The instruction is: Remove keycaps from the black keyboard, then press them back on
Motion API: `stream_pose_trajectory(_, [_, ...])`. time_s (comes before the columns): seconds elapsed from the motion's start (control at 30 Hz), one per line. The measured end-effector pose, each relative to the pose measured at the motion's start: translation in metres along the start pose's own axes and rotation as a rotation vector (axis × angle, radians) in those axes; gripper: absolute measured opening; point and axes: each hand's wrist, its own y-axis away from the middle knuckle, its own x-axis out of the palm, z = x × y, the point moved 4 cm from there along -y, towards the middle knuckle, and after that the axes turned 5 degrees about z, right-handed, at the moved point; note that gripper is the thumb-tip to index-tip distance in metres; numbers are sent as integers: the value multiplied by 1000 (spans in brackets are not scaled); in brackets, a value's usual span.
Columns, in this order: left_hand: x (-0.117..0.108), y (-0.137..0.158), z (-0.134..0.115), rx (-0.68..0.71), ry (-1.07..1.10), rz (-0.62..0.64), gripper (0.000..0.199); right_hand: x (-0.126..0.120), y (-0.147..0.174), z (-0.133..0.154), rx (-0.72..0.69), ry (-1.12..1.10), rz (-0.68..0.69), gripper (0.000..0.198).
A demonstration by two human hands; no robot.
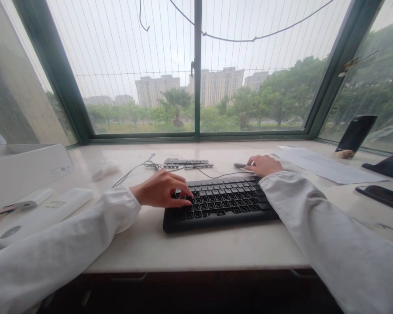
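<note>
A black keyboard [216, 201] lies on the pale counter; many of its lower keys are without caps, while the upper rows carry theirs. Over its left part is my left hand [163, 188], thumb and forefinger brought close together at the keys; anything between the tips is too small to make out. Beyond the keyboard's far right corner, my right hand [264, 165] has its fingers closed on a short dark bar-shaped piece [240, 165] lying at the counter. Loose dark keycaps [186, 163] are laid out in rows behind the keyboard.
A cable [216, 176] runs behind the keyboard. At left are an open white box [29, 163], white devices [65, 203], keys and a clear plastic bag [105, 169]. White paper [327, 165], a phone [384, 196] and an upright dark object [356, 134] are at right.
</note>
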Motion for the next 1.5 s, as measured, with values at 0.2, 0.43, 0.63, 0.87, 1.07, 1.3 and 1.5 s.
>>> stream_pose_trajectory(0.2, [0, -1, 1, -15, -18, -49, 24, 3, -5, 0, -16, -33, 2, 31])
stream_pose_trajectory(0.43, [0, 1, 6, -81, -43, -113, 22, -26, 23, 41, -229, -152, -202, 29])
stream_pose_trajectory(0.63, [-2, 1, 4, -79, 18, -198, 17, -39, 91, 125, -890, -567, -173, 21])
stream_pose_trajectory(0.87, [4, 1, 10, -228, 406, -222, 19, -26, 118, 148, -1182, -584, -116, 39])
stream_pose_trajectory(1.07, [7, -2, 11, -283, 598, -158, 29, -27, 119, 146, -1239, -622, -163, 26])
stream_pose_trajectory(1.3, [7, -1, 13, -262, 520, -186, 33, -29, 116, 147, -1000, -707, -193, 25])
stream_pose_trajectory(1.5, [3, -2, 11, -291, 441, -270, 24, -19, 109, 148, -864, -811, 65, 35])
